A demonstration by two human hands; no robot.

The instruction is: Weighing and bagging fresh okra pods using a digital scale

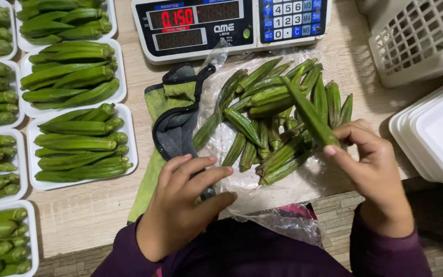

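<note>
At the desk's far edge stands a weighing scale (232,25), a wide grey body with a black front panel. Its panel carries three dark display windows (201,16); the upper left one glows with red digits, and the other two are unlit. To the right of the windows sits a blue keypad (293,19) with white and blue keys. A small green round sticker (246,33) sits near the panel's lower right corner.

A clear plastic bag (262,195) lies spread flat in front of the scale, reaching to the desk's near edge.

White foam trays (132,149), rectangular with rounded corners, line the left edge in rows. A stack of empty white trays (437,133) sits at the right edge.
</note>
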